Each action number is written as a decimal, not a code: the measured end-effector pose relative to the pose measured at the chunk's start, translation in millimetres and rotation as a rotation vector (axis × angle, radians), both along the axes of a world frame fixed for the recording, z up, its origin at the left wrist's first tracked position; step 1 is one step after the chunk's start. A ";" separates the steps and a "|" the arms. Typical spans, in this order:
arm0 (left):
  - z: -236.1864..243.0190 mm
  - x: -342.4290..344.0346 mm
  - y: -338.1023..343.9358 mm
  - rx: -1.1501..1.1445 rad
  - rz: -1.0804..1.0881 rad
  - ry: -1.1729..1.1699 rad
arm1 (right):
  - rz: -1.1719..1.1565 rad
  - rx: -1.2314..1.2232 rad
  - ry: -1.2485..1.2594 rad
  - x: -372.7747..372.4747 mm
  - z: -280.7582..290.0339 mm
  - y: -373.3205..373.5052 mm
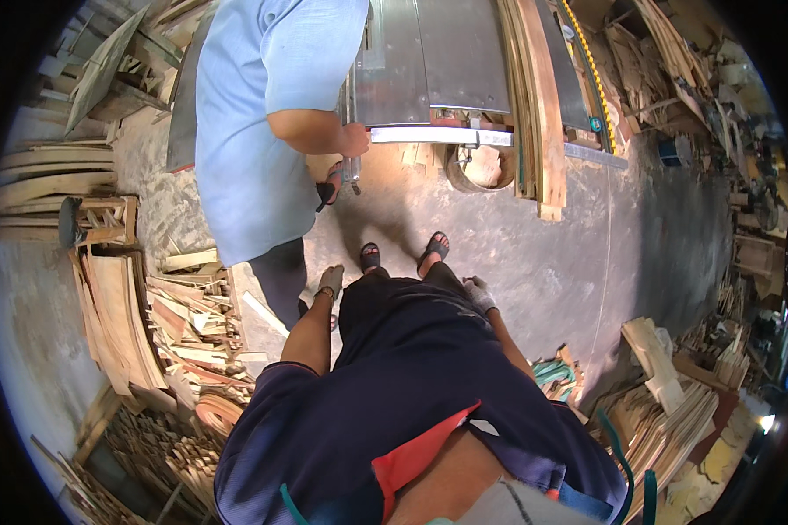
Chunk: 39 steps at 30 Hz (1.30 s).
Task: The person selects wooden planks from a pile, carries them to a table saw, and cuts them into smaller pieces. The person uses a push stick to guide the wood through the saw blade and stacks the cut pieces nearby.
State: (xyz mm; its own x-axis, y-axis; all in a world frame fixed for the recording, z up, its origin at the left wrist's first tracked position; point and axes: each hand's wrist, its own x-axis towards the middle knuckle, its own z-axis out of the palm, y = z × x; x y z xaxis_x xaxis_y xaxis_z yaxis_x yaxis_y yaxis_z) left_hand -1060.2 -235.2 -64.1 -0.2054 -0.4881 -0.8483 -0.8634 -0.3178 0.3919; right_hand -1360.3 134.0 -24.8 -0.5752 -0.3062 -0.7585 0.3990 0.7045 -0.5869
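Observation:
My left hand [331,280], in a greyish work glove, hangs beside my left thigh. It appears to hold nothing, its fingers loosely extended. Next to my other thigh is my right hand [479,294], in a pale glove; it looks loose too, with nothing visible in it. Neither hand touches the machine table [464,57] in front of me. A co-worker in a light blue shirt [254,131] stands at its left end, one bare hand [355,140] at the metal rail [442,136] along the near edge. Several long wooden boards [534,96] lie on the table.
A round bucket [481,168] stands under the table's front edge. Wood offcuts [193,319] and curved boards [123,306] are heaped at left. More stacked strips [661,420] lie at lower right, near a green bundle [553,376]. A yellow chain-like strip [591,66] runs along the table's right side.

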 end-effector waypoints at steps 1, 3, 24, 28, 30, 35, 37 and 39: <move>-7.7 13.7 1.7 0.090 0.024 0.022 | -0.080 -0.057 -0.051 10.6 -14.1 16.3; -66.6 63.1 -5.5 -0.040 -0.123 0.103 | -0.270 -0.145 -0.088 20.8 -15.9 11.3; 17.9 -13.3 -25.1 0.118 -0.024 0.184 | 0.115 0.269 0.106 67.3 22.0 18.4; 2.9 -33.9 -2.1 0.172 -0.103 0.229 | 0.042 0.299 0.210 71.5 -32.0 99.6; 2.7 -24.8 -4.3 0.153 -0.055 0.217 | 0.058 0.301 0.237 63.4 -41.7 76.8; -24.2 16.8 -16.2 -0.250 -0.717 0.266 | 0.086 0.296 0.237 59.3 7.7 45.4; -0.9 17.5 -17.2 -0.238 -0.737 0.141 | 0.058 0.293 0.203 63.9 17.1 37.0; 35.2 12.6 -7.9 -0.068 -0.447 0.082 | 0.046 0.315 0.170 70.9 19.9 41.6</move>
State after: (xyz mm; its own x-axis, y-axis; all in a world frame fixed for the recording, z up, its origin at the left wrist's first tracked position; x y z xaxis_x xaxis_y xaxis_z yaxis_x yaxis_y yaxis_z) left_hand -1047.6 -243.1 -28.9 -0.4736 -0.3902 -0.7896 -0.8752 0.1076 0.4717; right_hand -1289.4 175.6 -4.9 -0.6925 -0.1014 -0.7143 0.2778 0.8762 -0.3938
